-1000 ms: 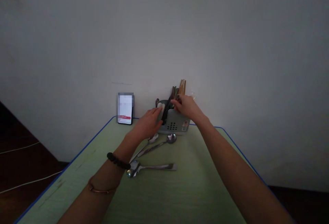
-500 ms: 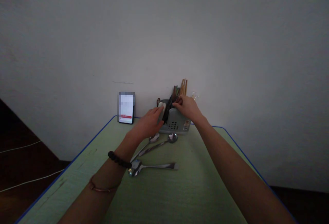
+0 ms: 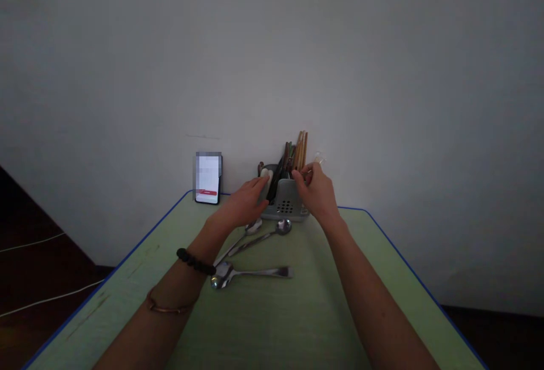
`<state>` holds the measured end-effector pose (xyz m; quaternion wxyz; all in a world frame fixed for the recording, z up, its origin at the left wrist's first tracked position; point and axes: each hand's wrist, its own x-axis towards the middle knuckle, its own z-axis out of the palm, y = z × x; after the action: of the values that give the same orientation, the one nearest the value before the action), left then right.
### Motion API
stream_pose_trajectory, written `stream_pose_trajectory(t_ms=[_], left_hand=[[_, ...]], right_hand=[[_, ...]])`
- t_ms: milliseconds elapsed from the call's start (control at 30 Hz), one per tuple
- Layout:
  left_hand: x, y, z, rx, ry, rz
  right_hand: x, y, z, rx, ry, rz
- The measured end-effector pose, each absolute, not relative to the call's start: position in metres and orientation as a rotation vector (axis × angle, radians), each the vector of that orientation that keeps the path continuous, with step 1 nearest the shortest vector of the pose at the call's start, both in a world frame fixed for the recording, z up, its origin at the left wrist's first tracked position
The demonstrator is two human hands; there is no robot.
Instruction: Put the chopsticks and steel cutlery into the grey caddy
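Observation:
A grey cutlery holder (image 3: 285, 202) stands at the far edge of the green table (image 3: 272, 313), against the wall. Wooden chopsticks (image 3: 300, 152) and darker utensils stick up out of it. My left hand (image 3: 240, 205) lies against the holder's left side, fingers curved round it. My right hand (image 3: 317, 191) is at the holder's right side, fingertips pinched together near the chopsticks' lower ends; what they pinch is too small to make out. Three metal spoons lie in front of the holder: two (image 3: 266, 235) side by side, one (image 3: 250, 273) nearer me.
A phone (image 3: 208, 178) with a lit screen leans upright against the white wall, left of the holder. The table has a blue edge (image 3: 140, 242). White cables (image 3: 38, 302) run across the dark floor at the left.
My right hand has moved from above the holder's middle to its right side and turned more upright. My left hand stays against the holder. The spoons have not moved.

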<state>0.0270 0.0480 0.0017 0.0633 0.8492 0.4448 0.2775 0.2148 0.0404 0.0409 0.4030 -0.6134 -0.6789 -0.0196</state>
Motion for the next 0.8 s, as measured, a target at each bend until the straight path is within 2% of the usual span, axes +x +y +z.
stream_pose_trajectory(t_ms=[267,400,500,667,733,800], left_hand=[[0.021,0.049,0.002,2.499,1.248,1.000],[0.012,0.052,0.009,2.466,1.355,1.092],[0.003,0.052,0.012,2.484,1.413,0.817],[0.000,0.044,0.010,2.374,1.467,0.043],[0.004,0.041,0.009,2.346,1.468,-0.110],[0.009,0.038,0.010,2.368,1.443,-0.118]], right_hand=[[0.214,0.018,0.016,-1.530,-2.235,0.368],[0.205,0.014,0.007,-1.410,-2.428,0.531],[0.197,0.012,-0.003,-1.342,-2.545,0.611],[0.186,0.006,-0.014,-1.534,-2.717,0.570],[0.184,0.003,-0.014,-1.615,-2.732,0.526],[0.184,0.001,-0.011,-1.654,-2.753,0.542]])
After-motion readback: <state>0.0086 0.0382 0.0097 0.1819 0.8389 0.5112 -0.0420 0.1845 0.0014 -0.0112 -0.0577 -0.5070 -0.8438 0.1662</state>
